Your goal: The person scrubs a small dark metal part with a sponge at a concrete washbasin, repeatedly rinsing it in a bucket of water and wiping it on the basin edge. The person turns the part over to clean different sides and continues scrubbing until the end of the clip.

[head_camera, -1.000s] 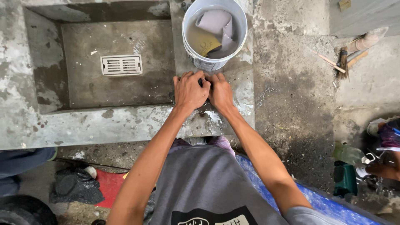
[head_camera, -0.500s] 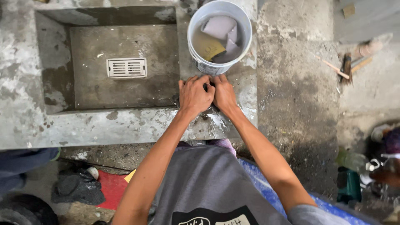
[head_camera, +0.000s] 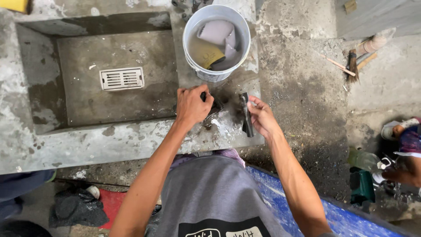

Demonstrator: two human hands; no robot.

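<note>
On the wet ledge of a concrete sink [head_camera: 109,140], my left hand [head_camera: 191,105] grips a small dark part [head_camera: 209,105] that is mostly hidden under the fingers. My right hand [head_camera: 262,117] holds a long black strip-like piece [head_camera: 246,115] upright against the ledge, a hand's width to the right of the left hand. Just beyond both hands stands a white bucket [head_camera: 193,52] with murky water, a yellow item and grey cloths inside.
The sink basin has a white drain grate [head_camera: 122,78]. Brushes and sticks [head_camera: 356,59] lie on the concrete floor to the right. Another person's hand [head_camera: 405,171] is at the right edge. A dark rag [head_camera: 76,208] lies on the floor at lower left.
My hands were pressed together below the bucket; now they have come apart, the right hand drawing the black strip away to the right.
</note>
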